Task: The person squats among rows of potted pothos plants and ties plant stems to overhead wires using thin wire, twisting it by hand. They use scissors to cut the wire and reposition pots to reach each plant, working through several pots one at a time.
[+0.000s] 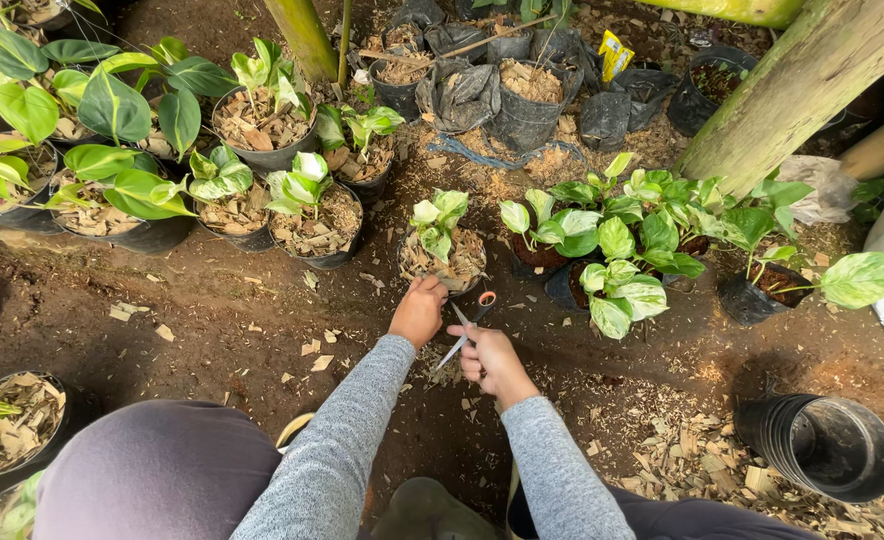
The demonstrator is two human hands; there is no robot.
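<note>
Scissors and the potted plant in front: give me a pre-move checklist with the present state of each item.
1. Right hand grips the scissors: ok, fingers wrapped around the handles.
2. Blades pointed away from the left hand: cannot tell, the blade tips lie low near the ground and the gap to that hand is small.
3. Left hand steadies the small pot: ok, it rests at the pot's near rim.
4. Pot upright: ok, the variegated plant stands straight in wood-chip mix.
5. Neighbouring pot apart from the work: ok, a gap of bare soil shows.
6. Stack of empty black pots out of the way: ok, lying at far right.
</note>
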